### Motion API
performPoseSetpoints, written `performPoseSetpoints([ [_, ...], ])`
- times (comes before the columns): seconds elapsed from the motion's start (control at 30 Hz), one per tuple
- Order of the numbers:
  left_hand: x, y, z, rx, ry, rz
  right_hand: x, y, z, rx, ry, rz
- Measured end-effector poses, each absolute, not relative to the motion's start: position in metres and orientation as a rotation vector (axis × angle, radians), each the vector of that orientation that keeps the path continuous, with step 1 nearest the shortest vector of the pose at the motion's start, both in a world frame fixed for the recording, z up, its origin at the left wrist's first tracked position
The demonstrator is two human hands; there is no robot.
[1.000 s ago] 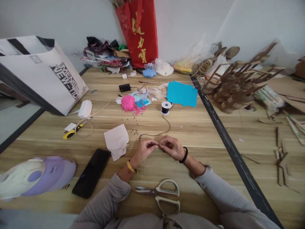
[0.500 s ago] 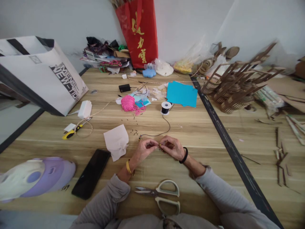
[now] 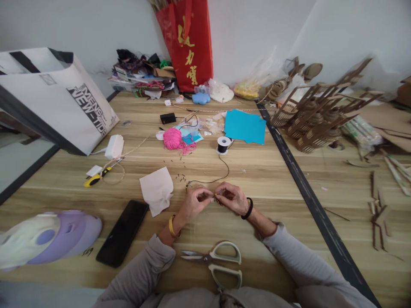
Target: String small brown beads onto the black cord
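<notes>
My left hand [image 3: 195, 201] and my right hand [image 3: 233, 198] meet fingertip to fingertip above the table. Both pinch a thin cord strung with small beads [image 3: 219, 202]; a tiny yellow bead [image 3: 215, 195] shows between the fingertips. Dark beads hang under my right fingers, partly hidden. Black cord [image 3: 208, 182] curves from a white spool [image 3: 222, 147] down to a few small coloured beads [image 3: 188, 185] beside my left hand. Short dark bits [image 3: 181, 176] lie scattered beyond it. Nearer my body rest open scissors [image 3: 213, 259] with pale handles.
On the left lie a phone [image 3: 123, 234], a crumpled paper sheet [image 3: 157, 191], a yellow cutter [image 3: 97, 177] and a purple-white device [image 3: 64, 239]. Pink yarn [image 3: 172, 138] and blue sheets [image 3: 245, 126] are farther back. Brown wooden models [image 3: 316, 117] stand right, beyond a dark strip.
My left hand has shifted very slightly, and the coloured beads beside it have moved a little to the left. My right hand stays almost still.
</notes>
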State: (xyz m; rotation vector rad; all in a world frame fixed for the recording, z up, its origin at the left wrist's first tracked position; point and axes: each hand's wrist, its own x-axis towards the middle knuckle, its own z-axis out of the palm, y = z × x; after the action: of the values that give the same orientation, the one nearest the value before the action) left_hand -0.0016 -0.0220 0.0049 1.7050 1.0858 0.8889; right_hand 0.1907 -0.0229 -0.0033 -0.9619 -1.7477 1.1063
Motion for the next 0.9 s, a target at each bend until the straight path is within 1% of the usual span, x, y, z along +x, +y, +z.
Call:
performPoseSetpoints([
  [0.3, -0.0015, -0.0244, 0.0080, 2.053, 1.110, 0.940, 0.1915, -0.0223, -0.0051, -0.980, -1.760, 1.096],
  [0.9, -0.0022, -0.0221, 0.0065, 2.073, 1.102, 0.926, 0.1923, -0.0222, -0.0069, -0.979, -1.794, 1.122],
])
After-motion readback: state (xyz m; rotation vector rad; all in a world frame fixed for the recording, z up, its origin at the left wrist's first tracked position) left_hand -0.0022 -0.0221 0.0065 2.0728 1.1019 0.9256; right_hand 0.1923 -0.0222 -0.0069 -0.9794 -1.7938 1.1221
